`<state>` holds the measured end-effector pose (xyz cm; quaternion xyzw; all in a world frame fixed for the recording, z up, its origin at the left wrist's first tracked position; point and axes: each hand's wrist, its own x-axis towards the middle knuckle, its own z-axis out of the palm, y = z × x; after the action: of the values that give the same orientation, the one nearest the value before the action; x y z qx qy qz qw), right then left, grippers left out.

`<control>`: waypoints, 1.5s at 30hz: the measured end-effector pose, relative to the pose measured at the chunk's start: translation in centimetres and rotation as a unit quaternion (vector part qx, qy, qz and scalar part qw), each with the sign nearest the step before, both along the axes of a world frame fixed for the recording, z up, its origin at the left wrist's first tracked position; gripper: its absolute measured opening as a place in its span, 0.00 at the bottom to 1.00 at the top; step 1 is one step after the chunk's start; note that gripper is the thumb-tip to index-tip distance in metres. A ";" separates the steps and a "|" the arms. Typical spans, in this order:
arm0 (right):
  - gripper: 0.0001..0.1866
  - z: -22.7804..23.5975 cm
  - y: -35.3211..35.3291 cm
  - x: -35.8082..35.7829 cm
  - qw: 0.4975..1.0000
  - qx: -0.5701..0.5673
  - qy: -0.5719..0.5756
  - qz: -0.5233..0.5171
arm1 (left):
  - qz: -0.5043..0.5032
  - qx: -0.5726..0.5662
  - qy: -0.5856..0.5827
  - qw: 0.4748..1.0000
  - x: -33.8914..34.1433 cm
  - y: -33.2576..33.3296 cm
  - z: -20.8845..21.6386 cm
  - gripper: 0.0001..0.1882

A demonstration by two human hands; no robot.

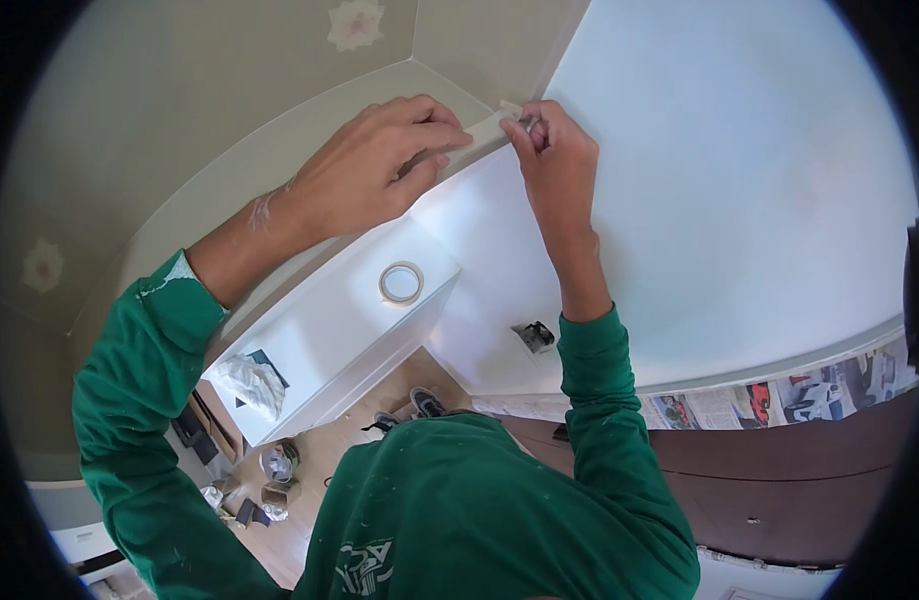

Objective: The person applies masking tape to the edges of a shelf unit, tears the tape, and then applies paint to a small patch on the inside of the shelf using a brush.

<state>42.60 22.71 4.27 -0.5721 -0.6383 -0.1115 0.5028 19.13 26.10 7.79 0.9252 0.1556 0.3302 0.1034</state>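
High at the inner corner, my right hand (561,150) is closed in a pinch on a small pale strip (510,108) that looks like masking tape; its fingers partly hide it. My left hand (369,165) reaches over the beige ledge (329,120), fingers bent and thumb apart, the fingertips near or on the ledge's front edge. I cannot make out anything held in it. A roll of masking tape (401,284) lies flat on the white cabinet top (349,320) below my hands.
Crumpled white plastic (251,385) lies on the cabinet's near end. A white wall (739,200) rises on the right, with an opening holding wires (534,337) and newspaper (779,395) along its lower edge. Buckets (279,462) and loose items stand on the wooden floor (349,440).
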 end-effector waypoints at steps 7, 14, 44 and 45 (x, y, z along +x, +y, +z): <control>0.09 0.2 -0.1 -0.4 1.000 -0.015 0.016 0.000 | 0.013 0.016 0.013 1.000 -0.1 0.2 -0.4 0.16; 0.09 0.2 -0.2 -0.4 1.000 -0.028 0.006 -0.008 | 0.017 0.013 0.027 0.999 -0.3 0.2 -0.4 0.15; 0.26 -1.0 -0.1 0.1 0.996 0.080 0.037 -0.005 | 0.038 -0.124 -0.047 0.990 6.5 6.3 -0.6 0.18; 0.25 -1.6 -0.6 0.3 0.993 0.105 0.060 0.005 | 0.027 -0.116 -0.052 0.992 6.6 6.4 -0.5 0.18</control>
<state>42.92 22.13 2.62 -0.5182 -0.5946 -0.1409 0.5983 25.69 32.52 7.27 0.8841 0.2122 0.3601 0.2091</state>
